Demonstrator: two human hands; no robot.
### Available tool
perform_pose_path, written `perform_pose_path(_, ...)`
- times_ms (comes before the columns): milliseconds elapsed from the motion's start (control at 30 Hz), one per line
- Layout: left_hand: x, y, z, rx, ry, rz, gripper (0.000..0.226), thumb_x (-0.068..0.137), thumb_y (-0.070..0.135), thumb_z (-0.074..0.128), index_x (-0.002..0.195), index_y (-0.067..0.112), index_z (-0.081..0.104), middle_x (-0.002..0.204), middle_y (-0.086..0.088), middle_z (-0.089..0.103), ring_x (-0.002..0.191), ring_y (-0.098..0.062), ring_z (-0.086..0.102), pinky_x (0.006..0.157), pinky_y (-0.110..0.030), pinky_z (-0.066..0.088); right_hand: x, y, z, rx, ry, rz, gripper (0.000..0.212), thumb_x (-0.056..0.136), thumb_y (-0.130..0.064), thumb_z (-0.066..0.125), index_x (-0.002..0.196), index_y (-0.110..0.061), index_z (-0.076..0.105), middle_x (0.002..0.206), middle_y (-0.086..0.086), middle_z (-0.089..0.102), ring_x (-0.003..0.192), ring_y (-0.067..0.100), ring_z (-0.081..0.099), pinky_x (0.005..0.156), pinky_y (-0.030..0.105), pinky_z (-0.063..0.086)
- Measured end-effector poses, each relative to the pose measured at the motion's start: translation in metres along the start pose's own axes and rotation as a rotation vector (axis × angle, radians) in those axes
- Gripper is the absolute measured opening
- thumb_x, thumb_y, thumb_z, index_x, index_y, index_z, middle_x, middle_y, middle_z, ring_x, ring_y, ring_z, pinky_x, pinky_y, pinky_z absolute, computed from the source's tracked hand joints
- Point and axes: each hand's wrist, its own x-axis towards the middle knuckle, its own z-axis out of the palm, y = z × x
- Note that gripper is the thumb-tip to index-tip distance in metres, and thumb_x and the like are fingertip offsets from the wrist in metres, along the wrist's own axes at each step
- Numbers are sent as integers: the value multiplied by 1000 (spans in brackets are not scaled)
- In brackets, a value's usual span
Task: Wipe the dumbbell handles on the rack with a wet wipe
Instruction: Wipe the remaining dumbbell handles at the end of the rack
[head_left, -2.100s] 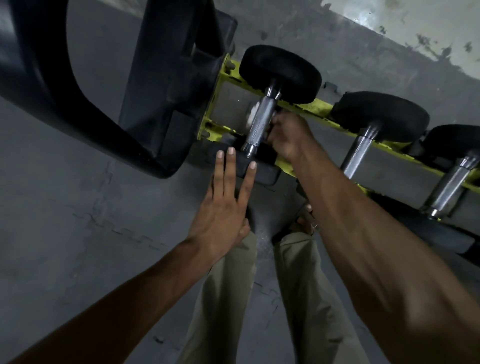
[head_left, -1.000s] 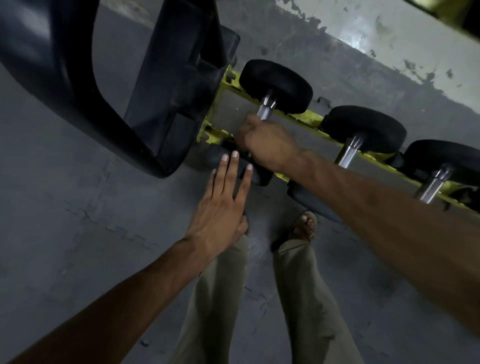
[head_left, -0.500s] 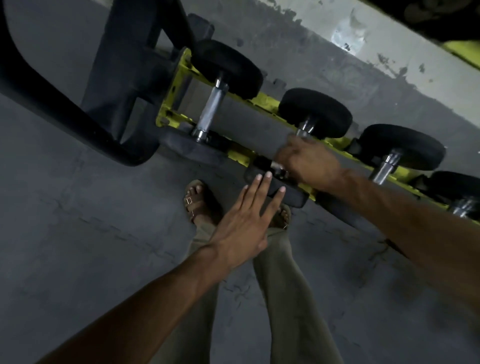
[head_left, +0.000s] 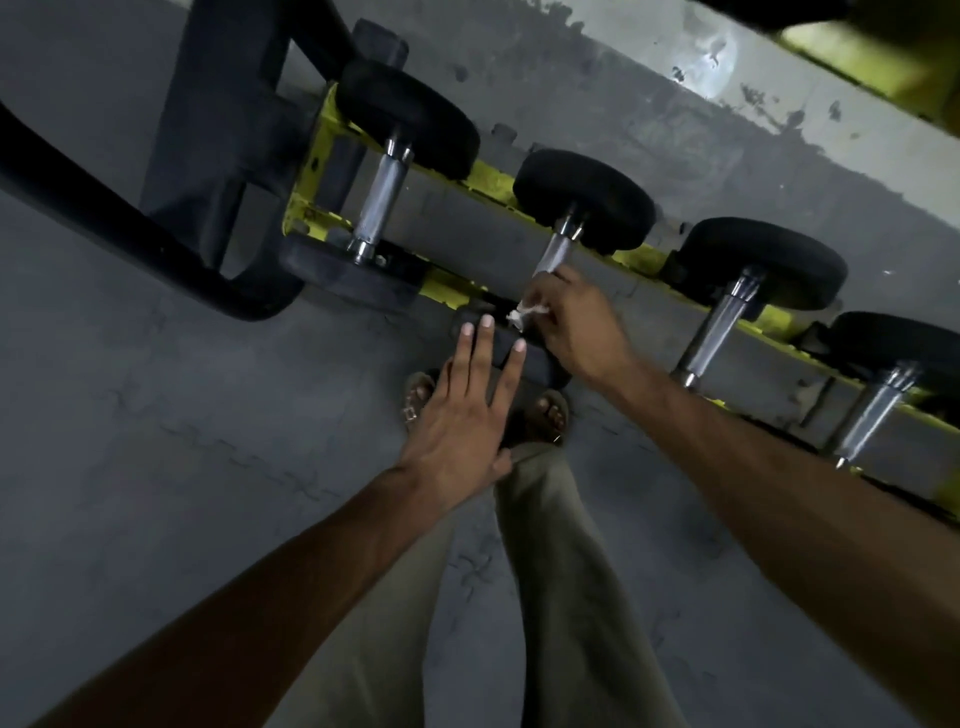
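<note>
Your right hand (head_left: 576, 322) is clenched round the wipe (head_left: 527, 312), a white bit poking out by the fingers, pressed at the lower end of the second handle (head_left: 556, 254) on the yellow rack (head_left: 488, 176); wrapping the bar likely lets the wipe reach all round. Your left hand (head_left: 467, 410) is flat, fingers straight, tips on that dumbbell's near head (head_left: 530, 364), probably to stop it rolling as you rub. Left of it the first handle (head_left: 382, 202) sits bare; the third handle (head_left: 719, 327) and fourth handle (head_left: 867, 415) wait to the right.

My single feed, head-worn wide-angle, looking steeply down and forward, horizon tilted, close above left hand (head_left: 457, 415), right hand (head_left: 579, 330), rack (head_left: 488, 179).
</note>
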Motion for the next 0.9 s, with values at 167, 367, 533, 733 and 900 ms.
perform_pose_path(167, 3, 2, 11, -6, 27, 4, 135, 84, 62, 68, 159, 5, -28, 159, -34, -38, 154, -51, -23, 127, -53, 26, -11, 15, 29, 487, 152, 576, 28, 80, 5, 69, 74, -22, 63, 73, -4, 70, 75, 19, 69, 74, 35, 58)
perform_pose_path(367, 2, -8, 16, 11, 54, 46, 131, 87, 61, 66, 159, 8, -29, 162, -32, -35, 155, -50, -20, 124, -53, 32, 52, 21, 20, 1523, 200, 804, 32, 88, 8, 39, 95, -5, 67, 97, 17, 74, 78, 29, 63, 70, 34, 50)
perform_pose_path(533, 1, -12, 12, 23, 36, 82, 138, 82, 63, 72, 160, 8, -28, 161, -32, -36, 155, -50, -20, 124, -55, 30, 77, 22, 13, 1947, 395, 817, 39, 98, -2, 28, 118, 5, 61, 104, 18, 69, 81, 26, 70, 67, 35, 58)
perform_pose_path(733, 0, -15, 10, 18, 27, 94, 138, 82, 60, 74, 161, 8, -27, 161, -32, -37, 155, -50, -21, 124, -55, 31, 43, -3, 26, 836, 815, 659, 8, 84, -16, 71, 86, -14, 63, 84, 6, 65, 74, 16, 59, 67, 27, 46)
perform_pose_path(900, 1, -19, 11, 12, 16, 111, 137, 82, 59, 74, 161, 9, -27, 160, -31, -39, 155, -50, -22, 124, -55, 31, 33, -2, 22, -319, 561, 60, 18, 91, -10, 63, 106, -14, 70, 115, 5, 63, 103, 23, 53, 72, 29, 41)
